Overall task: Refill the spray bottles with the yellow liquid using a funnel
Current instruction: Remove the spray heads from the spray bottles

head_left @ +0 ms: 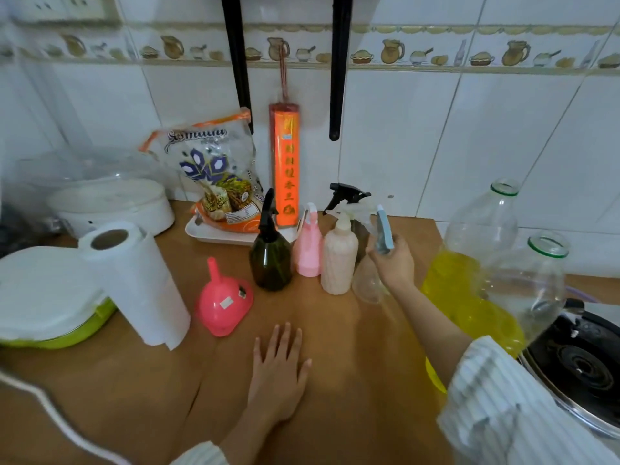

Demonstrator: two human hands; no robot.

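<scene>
Pink plastic funnel (224, 298) upside down on brown counter (167, 380). Left hand (278, 367) flat, fingers spread. Dark green (270, 260), pink (308, 246), cream spray bottles (339, 260) clustered. Right hand (394, 263) grips clear spray bottle (369, 280) at its neck. Big clear jug of yellow liquid (469, 283) just right.

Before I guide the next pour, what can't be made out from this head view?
- Clear bottle: neck hidden by the right hand; cannot tell whether its blue sprayer is still screwed on.
- Fill level in the dark bottle, pink bottle and cream bottle: opaque walls.
- Yellow jug: base hidden by the right sleeve.
- Funnel sticker: too small to read.
</scene>
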